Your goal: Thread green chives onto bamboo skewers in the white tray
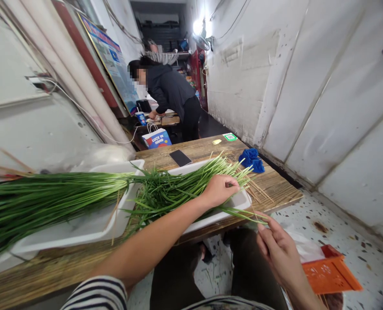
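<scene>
My left hand (222,190) is closed in a pinch over the right white tray, right above the pale ends of the loose chives (178,185). What its fingertips hold, if anything, I cannot make out. Off the tray's near right corner, my right hand (277,241) pinches the ends of a few chive stalks (243,213) between thumb and fingers. These stalks stretch back over the rim of the right tray (204,224). A thin stick seems to rise from the right fingertips, though it is faint. Several thin bamboo skewers (259,191) lie on the table beyond.
A left white tray (81,237) bears a large chive bundle (49,198). On the wooden table (284,196) are a black phone (180,158), a blue cloth (251,160) and a green-edged code card (230,137). An orange basket (331,271) stands lower right. Someone in dark clothes (173,88) bends behind.
</scene>
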Action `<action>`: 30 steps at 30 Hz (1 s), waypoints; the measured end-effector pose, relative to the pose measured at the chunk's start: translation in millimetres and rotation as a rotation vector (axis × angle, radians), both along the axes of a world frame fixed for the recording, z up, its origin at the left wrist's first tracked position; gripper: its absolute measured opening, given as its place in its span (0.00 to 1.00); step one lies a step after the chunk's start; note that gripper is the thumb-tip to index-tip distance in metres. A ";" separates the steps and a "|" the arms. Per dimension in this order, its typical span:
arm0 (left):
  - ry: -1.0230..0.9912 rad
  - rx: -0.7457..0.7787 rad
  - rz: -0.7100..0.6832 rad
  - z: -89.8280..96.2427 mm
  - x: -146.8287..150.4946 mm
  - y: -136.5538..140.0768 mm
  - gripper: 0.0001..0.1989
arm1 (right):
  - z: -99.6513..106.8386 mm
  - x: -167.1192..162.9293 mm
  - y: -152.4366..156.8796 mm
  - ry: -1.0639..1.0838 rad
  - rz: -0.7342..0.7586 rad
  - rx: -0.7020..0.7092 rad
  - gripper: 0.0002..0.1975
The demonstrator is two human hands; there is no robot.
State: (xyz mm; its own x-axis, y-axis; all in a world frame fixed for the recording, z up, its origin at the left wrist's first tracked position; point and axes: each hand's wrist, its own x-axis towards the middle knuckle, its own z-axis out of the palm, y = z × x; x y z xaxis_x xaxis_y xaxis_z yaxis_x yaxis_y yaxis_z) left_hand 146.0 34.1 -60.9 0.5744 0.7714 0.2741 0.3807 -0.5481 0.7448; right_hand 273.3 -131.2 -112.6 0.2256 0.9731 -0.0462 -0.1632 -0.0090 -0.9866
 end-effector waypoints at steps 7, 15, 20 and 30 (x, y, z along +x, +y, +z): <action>-0.096 -0.030 0.087 2.2 4.4 -4.2 0.09 | -2.5 1.9 -0.5 -0.035 0.009 0.025 0.23; -0.137 -0.124 0.007 2.1 2.0 -5.0 0.12 | -0.4 3.5 -0.5 -0.043 -0.005 0.026 0.23; -0.108 -0.156 -0.005 -0.2 2.2 -5.0 0.11 | -0.5 4.2 1.6 -0.063 -0.016 0.020 0.24; -0.082 -0.173 0.014 2.8 2.2 -6.5 0.12 | -1.2 4.5 1.3 -0.064 -0.004 0.025 0.25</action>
State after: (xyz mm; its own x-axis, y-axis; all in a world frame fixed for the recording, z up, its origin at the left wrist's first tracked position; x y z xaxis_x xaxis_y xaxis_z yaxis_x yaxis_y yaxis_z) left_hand 148.2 27.6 -58.1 0.5445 0.8187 0.1824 0.3212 -0.4044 0.8563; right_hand 277.8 -129.9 -113.9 0.2314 0.9728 -0.0070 -0.1000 0.0167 -0.9948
